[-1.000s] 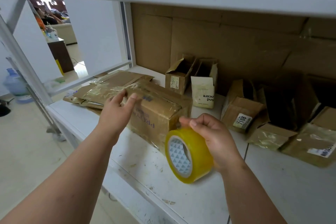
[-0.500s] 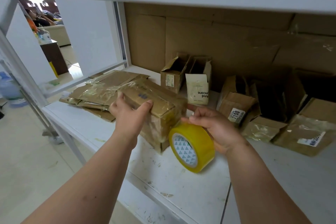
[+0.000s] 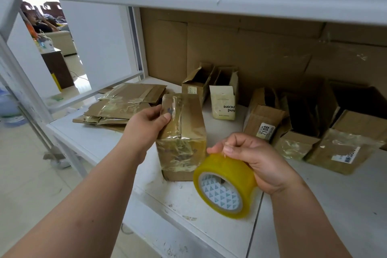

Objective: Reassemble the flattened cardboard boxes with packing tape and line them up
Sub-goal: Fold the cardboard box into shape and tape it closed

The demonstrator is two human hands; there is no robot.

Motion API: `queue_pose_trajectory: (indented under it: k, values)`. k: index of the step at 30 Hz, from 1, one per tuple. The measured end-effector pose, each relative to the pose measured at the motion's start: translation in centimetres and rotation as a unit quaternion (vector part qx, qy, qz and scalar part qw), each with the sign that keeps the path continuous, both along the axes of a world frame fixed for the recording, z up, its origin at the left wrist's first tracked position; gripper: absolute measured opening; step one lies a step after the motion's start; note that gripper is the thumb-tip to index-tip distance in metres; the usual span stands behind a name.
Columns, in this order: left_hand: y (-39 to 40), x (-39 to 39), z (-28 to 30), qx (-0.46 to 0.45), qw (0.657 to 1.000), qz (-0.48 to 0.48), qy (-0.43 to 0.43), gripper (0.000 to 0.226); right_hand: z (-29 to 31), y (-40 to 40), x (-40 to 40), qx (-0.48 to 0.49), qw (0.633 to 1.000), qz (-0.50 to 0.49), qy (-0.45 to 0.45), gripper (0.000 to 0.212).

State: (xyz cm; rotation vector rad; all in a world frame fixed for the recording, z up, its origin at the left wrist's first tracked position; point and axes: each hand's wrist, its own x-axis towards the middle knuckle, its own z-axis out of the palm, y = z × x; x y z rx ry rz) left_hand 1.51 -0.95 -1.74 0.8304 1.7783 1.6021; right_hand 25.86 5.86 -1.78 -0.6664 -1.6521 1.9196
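Up at eleven o'clock on the white desk (image 3: 100, 142) lies a stack of flattened brown cardboard boxes (image 3: 123, 104); open-topped brown cartons (image 3: 211, 88) line the cardboard-covered back from twelve to three. At centre stands an upright brown box glossy with old tape (image 3: 183, 136). The left hand (image 3: 146, 125) grips its upper left edge, thumb on top. The right hand (image 3: 257, 161), at four o'clock, is curled round a yellow roll of packing tape (image 3: 225, 184), thumb on its rim. Label print is mostly unreadable.
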Motion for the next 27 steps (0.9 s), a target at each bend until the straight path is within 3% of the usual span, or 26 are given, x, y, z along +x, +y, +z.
queue_pose_trajectory:
  k: [5, 8, 10, 12, 16, 21, 27]
  values:
    - [-1.3, 1.0, -1.2, -0.011, 0.999, 0.014, 0.030, 0.041, 1.2, -0.4, 0.8, -0.021, 0.999, 0.022, 0.036, 0.050]
    - [-2.5, 2.8, -0.2, 0.019, 0.987, 0.059, 0.146, 0.031, 1.8, -1.3, 0.8, 0.014, 1.000, 0.004, 0.012, 0.020]
    - [-3.6, 4.6, 1.7, 0.057, 0.977, 0.037, 0.201, 0.019, 2.0, -1.8, 0.7, 0.037, 0.999, -0.007, 0.001, 0.005]
    - [-4.8, 6.3, 3.7, 0.072, 0.973, -0.051, 0.212, 0.020, 2.2, -2.2, 0.6, 0.051, 0.999, -0.013, -0.006, 0.009]
    - [-5.9, 8.8, 5.5, -0.030, 0.951, -0.221, 0.216, 0.028, 2.7, -3.1, 0.2, 0.073, 0.997, -0.011, -0.008, 0.019]
    - [-6.0, 10.0, 5.2, -0.067, 0.932, -0.172, 0.312, 0.017, 2.7, -3.8, 0.5, 0.087, 0.996, -0.020, -0.012, 0.015]
    - [-5.9, 11.4, 5.4, -0.112, 0.894, -0.158, 0.404, 0.019, 2.4, -4.1, 1.2, 0.109, 0.991, -0.059, -0.058, 0.018]
